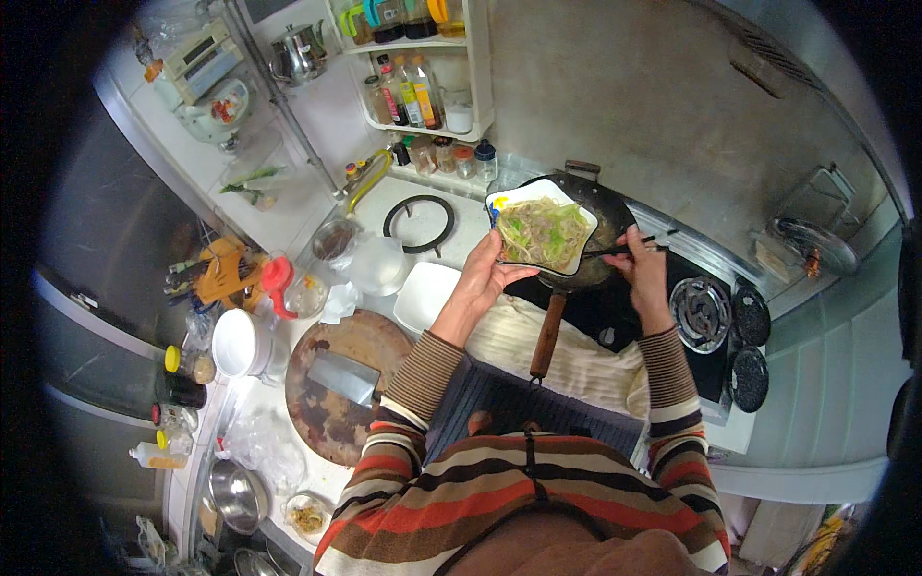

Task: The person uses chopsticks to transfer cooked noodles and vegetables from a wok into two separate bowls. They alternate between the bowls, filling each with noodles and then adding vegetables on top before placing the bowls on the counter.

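Note:
My left hand (484,279) grips the near left edge of a white dish (589,220) with a dark rim. Noodles with green vegetable pieces (544,234) fill the dish, and bits of meat seem mixed in. Black chopsticks (606,251) are held in my right hand (639,268), their tips at the dish's right side. Below and behind the dish sits a dark wok (603,201) with a wooden handle (550,333) pointing towards me. The dish hides much of the wok's inside.
A pale cloth (555,345) lies before the wok. To the left are a white bowl (426,294), a round wooden chopping board (324,425) and a cleaver (344,378) on it. A black ring stand (420,224) lies farther back, below shelved bottles (414,93). A burner (700,315) is at right.

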`<act>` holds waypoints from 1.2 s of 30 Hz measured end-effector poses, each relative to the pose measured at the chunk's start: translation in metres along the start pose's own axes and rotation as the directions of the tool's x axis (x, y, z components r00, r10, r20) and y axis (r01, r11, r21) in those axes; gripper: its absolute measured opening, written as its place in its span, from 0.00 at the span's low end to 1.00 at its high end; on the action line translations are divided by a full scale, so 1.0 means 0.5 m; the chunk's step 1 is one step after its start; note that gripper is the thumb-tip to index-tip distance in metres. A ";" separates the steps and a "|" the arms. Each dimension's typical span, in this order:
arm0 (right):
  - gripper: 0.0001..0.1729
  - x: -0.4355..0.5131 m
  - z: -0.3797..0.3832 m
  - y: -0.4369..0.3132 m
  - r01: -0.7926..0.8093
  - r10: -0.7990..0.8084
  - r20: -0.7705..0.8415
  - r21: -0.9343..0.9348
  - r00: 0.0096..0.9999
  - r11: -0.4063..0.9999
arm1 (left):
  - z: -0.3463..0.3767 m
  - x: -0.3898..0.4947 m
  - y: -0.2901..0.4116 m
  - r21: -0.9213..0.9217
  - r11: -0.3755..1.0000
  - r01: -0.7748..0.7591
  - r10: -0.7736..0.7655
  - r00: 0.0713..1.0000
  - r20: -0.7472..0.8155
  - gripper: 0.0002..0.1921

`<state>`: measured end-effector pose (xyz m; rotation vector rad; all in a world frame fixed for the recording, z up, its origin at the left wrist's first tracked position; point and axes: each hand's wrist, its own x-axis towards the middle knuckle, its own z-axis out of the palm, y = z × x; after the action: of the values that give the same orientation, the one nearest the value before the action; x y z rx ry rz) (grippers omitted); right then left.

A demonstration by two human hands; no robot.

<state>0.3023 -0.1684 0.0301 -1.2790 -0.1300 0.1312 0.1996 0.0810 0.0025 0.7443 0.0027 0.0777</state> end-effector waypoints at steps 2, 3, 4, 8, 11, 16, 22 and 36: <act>0.17 0.001 0.009 0.050 0.012 -0.005 -0.033 0.231 0.999 0.973 | -0.003 0.000 -0.002 -0.005 1.000 0.022 -0.022 1.000 0.017 0.29; 0.18 0.007 0.013 0.069 0.084 -0.062 -0.081 0.304 0.995 0.949 | -0.005 -0.001 -0.003 -0.006 0.999 0.033 -0.033 0.999 0.018 0.28; 0.18 0.013 0.016 0.087 0.135 -0.084 -0.150 0.375 0.985 0.917 | -0.007 -0.002 -0.006 -0.016 0.999 0.035 -0.035 0.999 0.014 0.28; 0.20 0.032 0.019 0.112 0.224 -0.109 -0.226 0.579 0.968 0.784 | -0.012 -0.005 -0.017 -0.021 1.000 0.023 -0.023 1.000 0.006 0.28; 0.20 0.041 0.032 0.096 0.227 -0.108 -0.228 0.605 0.968 0.763 | -0.019 -0.002 -0.031 -0.025 0.999 0.023 -0.023 1.000 0.019 0.28; 0.18 0.022 0.072 0.039 0.222 -0.173 -0.144 0.501 0.974 0.836 | -0.040 0.010 -0.050 -0.015 0.999 0.049 -0.048 0.998 0.042 0.29; 0.03 -0.088 0.099 -0.073 0.748 -0.471 0.611 -0.340 0.636 0.569 | -0.044 0.023 -0.076 -0.025 0.999 0.035 -0.035 0.999 0.020 0.29; 0.07 -0.096 0.053 -0.057 0.745 -0.509 0.545 -0.467 0.666 0.476 | -0.045 0.004 -0.080 -0.007 0.999 0.035 -0.034 0.997 0.066 0.30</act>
<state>0.2513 -0.1595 0.0636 -1.8325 -1.0471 -0.4078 0.2037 0.0672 -0.0410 0.7378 -0.0476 0.0199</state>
